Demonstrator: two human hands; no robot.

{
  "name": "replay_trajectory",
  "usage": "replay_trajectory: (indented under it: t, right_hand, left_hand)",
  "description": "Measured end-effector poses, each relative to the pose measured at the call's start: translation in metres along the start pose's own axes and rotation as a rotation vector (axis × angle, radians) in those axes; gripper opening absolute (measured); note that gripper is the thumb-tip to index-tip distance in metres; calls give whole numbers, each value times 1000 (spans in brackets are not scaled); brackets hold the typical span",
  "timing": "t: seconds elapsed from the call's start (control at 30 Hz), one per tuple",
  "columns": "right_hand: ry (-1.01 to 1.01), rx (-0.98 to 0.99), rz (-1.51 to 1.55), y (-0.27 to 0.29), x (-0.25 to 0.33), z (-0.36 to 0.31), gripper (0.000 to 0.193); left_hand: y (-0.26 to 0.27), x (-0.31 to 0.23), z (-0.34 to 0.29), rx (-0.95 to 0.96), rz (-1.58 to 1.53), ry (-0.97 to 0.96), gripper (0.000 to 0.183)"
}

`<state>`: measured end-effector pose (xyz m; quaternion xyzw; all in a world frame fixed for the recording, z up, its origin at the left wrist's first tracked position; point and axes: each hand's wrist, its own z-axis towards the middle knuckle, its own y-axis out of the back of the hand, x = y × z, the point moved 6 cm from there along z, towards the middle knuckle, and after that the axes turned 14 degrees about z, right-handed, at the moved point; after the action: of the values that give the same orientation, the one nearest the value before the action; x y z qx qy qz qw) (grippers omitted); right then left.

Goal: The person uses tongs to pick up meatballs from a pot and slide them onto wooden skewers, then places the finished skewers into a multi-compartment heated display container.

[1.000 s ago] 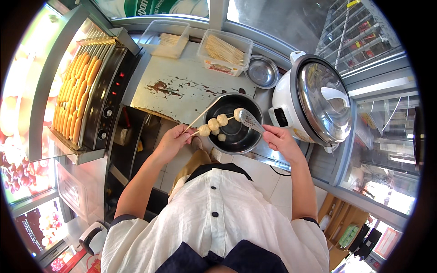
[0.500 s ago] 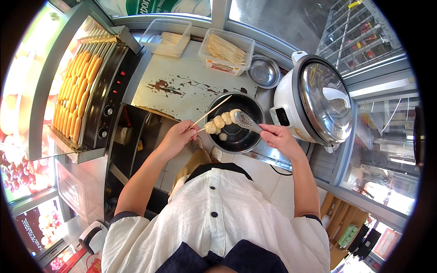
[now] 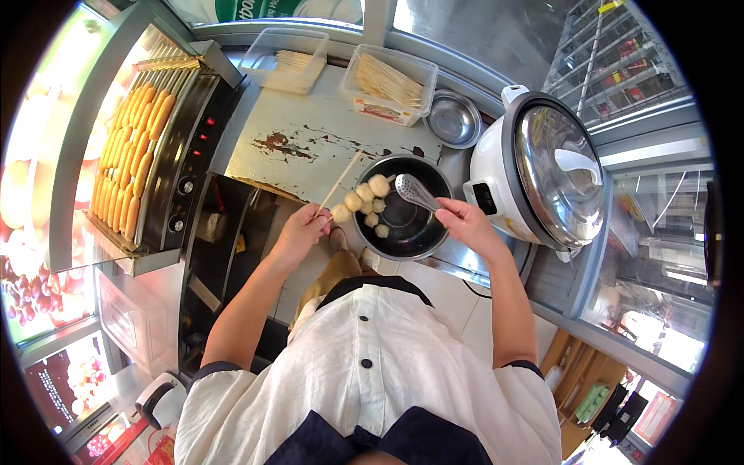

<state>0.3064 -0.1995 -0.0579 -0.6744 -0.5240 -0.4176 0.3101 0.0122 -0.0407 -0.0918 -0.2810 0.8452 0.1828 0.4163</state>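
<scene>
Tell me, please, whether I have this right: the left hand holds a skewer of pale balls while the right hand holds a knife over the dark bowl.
Not quite: the right hand holds a perforated spoon, not a knife, over the dark bowl; the head view shows this.

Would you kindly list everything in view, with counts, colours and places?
Balls: four, cream, skewered in a row at the left hand
Small round shapes: a few, cream, in the pot; perhaps reflections
Bare stick: one, pale wood, in the left hand
Perforated spoon: one, silver, in the right hand
Pot: one, black inside, between the hands
Tubs: two, clear, back of the counter
Sticks: many, pale wood, in the tubs
Bowl: one, silver, right of the tubs
Cooker: one, white, silver lid, right of the pot
Roller grill: one, black and silver, at left
Sausages: many, orange, on the grill
Counter: one, pale, beyond the pot
Shirt: one, white, lower centre
Hands: two, bare, either side of the pot
</scene>
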Motion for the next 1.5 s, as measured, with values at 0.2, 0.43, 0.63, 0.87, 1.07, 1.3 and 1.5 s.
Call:
replay_trajectory:
  t: [0.2,0.43,0.63,0.87,1.07,1.3,1.5]
  right_hand:
    - [292,-14,-873,-37,16,16,28]
    - [311,73,-1097,-57,-2,38,23]
    - [286,-60,-800,-15,16,10,31]
    - [331,-113,-624,20,79,-41,36]
    - [469,-120,-808,24,84,-50,35]
    - [531,-122,-872,27,87,-54,34]
    - [571,-131,-944,24,87,-51,33]
  left_hand:
    - [24,12,-12,-127,38,12,10]
    - [15,2,-20,-154,249,-42,9]
    - [10,-12,-20,-173,431,-116,10]
    - [-10,-49,-22,-89,599,-210,10]
    - [-24,-69,-18,-4,694,-280,10]
    - [-21,-69,-15,14,746,-318,11]
    - [-27,-71,-13,6,783,-338,13]
